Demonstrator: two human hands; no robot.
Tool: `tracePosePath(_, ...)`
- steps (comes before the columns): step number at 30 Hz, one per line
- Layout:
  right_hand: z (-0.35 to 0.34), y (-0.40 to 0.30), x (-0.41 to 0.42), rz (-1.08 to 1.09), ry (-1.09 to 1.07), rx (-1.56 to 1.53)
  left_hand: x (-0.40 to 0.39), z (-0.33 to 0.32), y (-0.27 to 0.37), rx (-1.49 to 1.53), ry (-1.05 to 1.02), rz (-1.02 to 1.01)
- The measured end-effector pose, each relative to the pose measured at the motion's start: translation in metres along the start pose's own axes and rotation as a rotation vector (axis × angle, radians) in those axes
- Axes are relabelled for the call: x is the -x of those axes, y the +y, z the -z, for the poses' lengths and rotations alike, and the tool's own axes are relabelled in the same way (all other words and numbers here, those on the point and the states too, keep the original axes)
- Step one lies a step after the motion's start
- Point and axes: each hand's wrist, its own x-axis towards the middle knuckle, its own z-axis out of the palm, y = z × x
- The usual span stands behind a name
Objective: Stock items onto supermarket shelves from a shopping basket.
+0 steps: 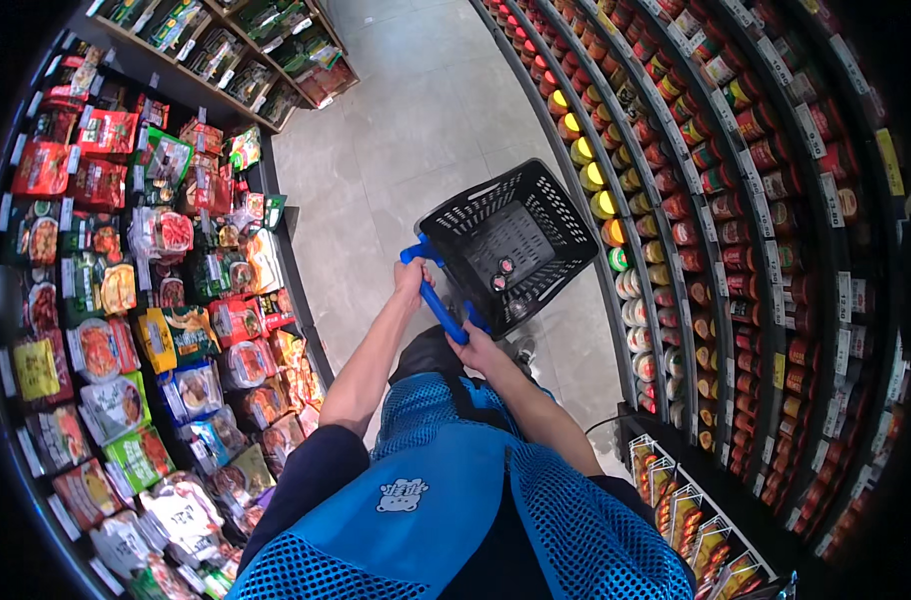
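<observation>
Before me stands a black plastic shopping basket (523, 247) with perforated walls and a blue handle (442, 311). My left hand (412, 277) is closed round the handle near its upper left end. Around the lower end of the same handle, my right hand (476, 347) is also closed. Several small items with round dark and pink tops, perhaps jars (506, 266), lie in the basket near the side closest to me. Their kind cannot be told.
Curved shelves of lidded jars (673, 202) with price tags line the right. Packaged foods (178, 330) fill a display on the left, and a wooden shelf unit (275, 112) stands beyond it. Grey tiled floor (403, 112) runs between. A white wire rack (695, 510) is at lower right.
</observation>
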Motion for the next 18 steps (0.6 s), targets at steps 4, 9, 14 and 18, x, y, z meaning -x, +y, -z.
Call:
tracePosePath(4,-0.049,0.001,-0.008,-0.013,-0.021,0.027,-0.046,-0.003,0.042,-0.13,-0.118,-0.017)
tracePosePath(9,-0.089,-0.007,-0.002,-0.024,-0.111,0.176,-0.09,-0.024,0.086,-0.281,-0.139,-0.1)
tracePosePath(14,-0.088,-0.022,0.018,0.123,-0.161,0.194,-0.125,-0.041,0.126,-0.398,-0.138,-0.074)
tracePosePath(18,-0.033,-0.049,0.024,0.202,0.007,0.066,-0.15,-0.059,0.139,-0.506,-0.14,-0.108)
